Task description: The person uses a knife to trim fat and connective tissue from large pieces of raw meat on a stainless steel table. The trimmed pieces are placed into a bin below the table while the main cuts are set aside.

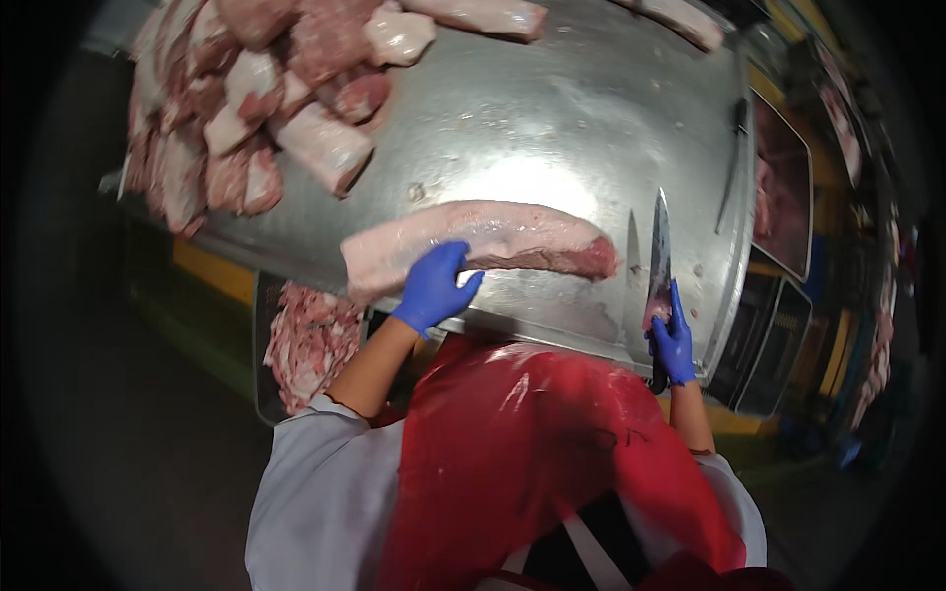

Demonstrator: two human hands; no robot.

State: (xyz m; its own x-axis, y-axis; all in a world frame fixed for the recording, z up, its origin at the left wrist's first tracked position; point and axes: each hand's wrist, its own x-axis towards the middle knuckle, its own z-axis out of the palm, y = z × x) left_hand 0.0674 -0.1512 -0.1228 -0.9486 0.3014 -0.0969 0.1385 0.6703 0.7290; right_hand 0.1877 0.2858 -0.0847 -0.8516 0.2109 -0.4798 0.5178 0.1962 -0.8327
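Observation:
A long slab of raw meat (512,236), pale fat on top and red at its right end, lies across the near part of a steel table (581,128). My left hand (434,288), in a blue glove, rests flat on the slab's near left part. My right hand (673,340), also blue-gloved, grips the dark handle of a knife (659,258). Its blade points away from me and lies just right of the slab's red end, apart from it.
A heap of cut meat pieces (246,108) fills the table's far left. More pieces (483,15) lie along the far edge. A second knife (734,163) rests at the right rim. A crate of meat scraps (310,345) sits below left. Trays (783,187) stand right.

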